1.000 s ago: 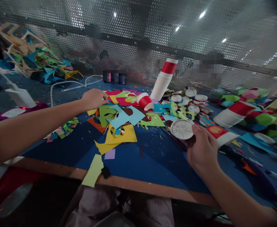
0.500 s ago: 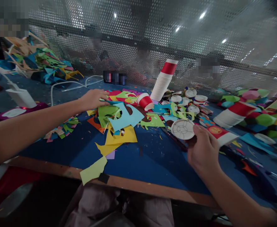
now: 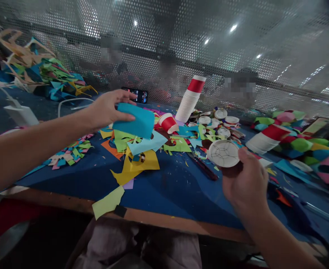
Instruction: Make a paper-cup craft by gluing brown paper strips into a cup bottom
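My left hand (image 3: 108,110) pinches a blue sheet of paper (image 3: 138,121) between thumb and fingers, raised over the scrap pile. In my right hand (image 3: 247,179) is a round white paper cup bottom (image 3: 224,153), its face turned toward me, with thin lines drawn across it. Below the blue paper lie cut scraps: a light blue piece (image 3: 147,144) and a yellow piece (image 3: 140,166) with holes. A red-and-white paper cup (image 3: 168,123) rests tilted on the scraps.
A leaning stack of paper cups (image 3: 190,99) stands behind, near the perforated metal panel (image 3: 153,41). Several white cup bottoms (image 3: 204,120) are piled beside it. Another cup stack (image 3: 267,138) lies at right. A phone (image 3: 140,96) is at the back, a white adapter (image 3: 21,115) at left.
My left hand has lifted the blue paper off the scrap pile and brought it up toward me. My right hand still holds the cup bottom, now slightly closer to me.
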Tool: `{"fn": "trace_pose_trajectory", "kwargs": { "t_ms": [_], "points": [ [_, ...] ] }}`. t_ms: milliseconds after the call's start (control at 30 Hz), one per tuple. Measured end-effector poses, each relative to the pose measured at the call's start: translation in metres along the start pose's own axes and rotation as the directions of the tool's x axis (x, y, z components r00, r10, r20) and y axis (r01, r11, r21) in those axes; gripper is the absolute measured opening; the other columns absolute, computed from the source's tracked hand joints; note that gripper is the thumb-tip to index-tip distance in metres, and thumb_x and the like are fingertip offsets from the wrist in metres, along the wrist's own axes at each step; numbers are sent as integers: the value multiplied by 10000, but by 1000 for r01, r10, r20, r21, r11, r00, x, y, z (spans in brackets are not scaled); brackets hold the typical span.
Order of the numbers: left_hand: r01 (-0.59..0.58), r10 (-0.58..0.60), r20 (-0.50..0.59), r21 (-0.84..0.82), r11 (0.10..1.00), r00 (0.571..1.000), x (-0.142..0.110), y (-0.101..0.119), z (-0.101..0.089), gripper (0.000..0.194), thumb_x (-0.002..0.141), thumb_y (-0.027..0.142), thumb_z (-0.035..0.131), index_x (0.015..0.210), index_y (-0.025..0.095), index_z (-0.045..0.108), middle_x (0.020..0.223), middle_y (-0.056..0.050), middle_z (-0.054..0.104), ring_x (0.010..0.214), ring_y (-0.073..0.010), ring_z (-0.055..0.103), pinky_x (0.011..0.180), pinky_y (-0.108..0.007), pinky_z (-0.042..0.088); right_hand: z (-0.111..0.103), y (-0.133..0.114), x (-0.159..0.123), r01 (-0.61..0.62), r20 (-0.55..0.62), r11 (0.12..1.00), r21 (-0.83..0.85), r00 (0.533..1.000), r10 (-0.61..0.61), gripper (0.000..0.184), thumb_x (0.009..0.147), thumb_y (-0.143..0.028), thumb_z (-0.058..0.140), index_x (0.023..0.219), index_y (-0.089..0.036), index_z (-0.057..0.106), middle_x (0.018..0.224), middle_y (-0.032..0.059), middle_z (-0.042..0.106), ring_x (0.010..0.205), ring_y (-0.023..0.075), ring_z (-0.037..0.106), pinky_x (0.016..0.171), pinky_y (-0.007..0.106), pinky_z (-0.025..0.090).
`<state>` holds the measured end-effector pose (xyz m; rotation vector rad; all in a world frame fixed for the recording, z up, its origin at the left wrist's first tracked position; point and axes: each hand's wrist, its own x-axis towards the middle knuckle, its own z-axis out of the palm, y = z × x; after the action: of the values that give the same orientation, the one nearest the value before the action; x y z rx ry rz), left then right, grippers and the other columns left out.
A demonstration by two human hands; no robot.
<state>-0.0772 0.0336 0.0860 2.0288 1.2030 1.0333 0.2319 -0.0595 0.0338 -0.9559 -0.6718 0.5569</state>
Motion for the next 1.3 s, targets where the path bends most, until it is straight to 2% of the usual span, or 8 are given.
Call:
{"fn": "trace_pose_trajectory", "kwargs": {
  "t_ms": [133,267,333,433,733,967,1133,1300],
  "points": [
    [173,-76,298,-316,933,951,-22,29,45,885,641,253,835,1427,244,428,1078,-34,674,883,-209,668,714,-312,564,7,-29,-10,30,-15,998,59,999,-29,191,584,-334,711,648,-187,609,699,-28,556,712,128,557,583,235,493],
    [445,-38,674,-443,779,738,-40,52,93,804,666,142,775,1390,253,445,1064,-24,688,927,-194,694,798,-312,573,13,-53,-13,119,-58,988,102,992,-114,100,618,-306,603,649,-213,583,752,-11,523,756,150,545,521,244,462],
    [448,-46,753,-340,827,657,-42,55,114,806,701,229,776,1427,254,428,1138,-53,677,995,-229,685,789,-326,575,15,-59,-13,121,-76,988,99,991,-114,68,639,-278,558,649,-215,581,774,1,514,746,157,542,473,248,427],
    [66,-53,666,6,998,744,-36,48,134,773,686,347,800,1397,254,511,1274,-71,633,1118,-272,634,848,-332,543,14,-60,-15,106,-103,991,86,990,-97,80,660,-275,534,630,-213,576,762,-4,499,718,145,534,466,244,426],
    [21,-90,387,179,984,918,-7,10,104,826,678,317,703,1441,144,439,1416,-157,551,1282,-394,520,1070,-484,398,0,-51,-10,147,-15,985,86,989,-147,108,639,-304,607,641,-209,554,754,-17,530,683,128,528,464,233,419],
    [302,-161,543,-182,936,824,-22,31,110,846,709,416,737,1457,223,393,1350,-162,602,1151,-309,648,817,-363,565,8,-47,-5,125,31,990,73,991,-127,196,604,-384,654,665,-208,594,760,-12,574,679,146,553,440,230,390],
    [109,-113,512,37,993,851,-40,32,141,908,661,289,791,1471,165,400,1344,-180,598,1154,-344,627,942,-448,517,12,-40,-1,55,115,997,47,992,-60,167,639,-365,681,686,-215,624,770,-5,587,697,144,561,456,226,402],
    [32,-97,521,133,991,848,-41,27,133,884,705,294,763,1488,175,369,1368,-159,600,1207,-342,607,974,-440,499,16,-31,5,47,140,998,33,989,-52,198,630,-375,690,690,-194,637,756,9,599,667,147,562,435,229,378]
  ]
}}
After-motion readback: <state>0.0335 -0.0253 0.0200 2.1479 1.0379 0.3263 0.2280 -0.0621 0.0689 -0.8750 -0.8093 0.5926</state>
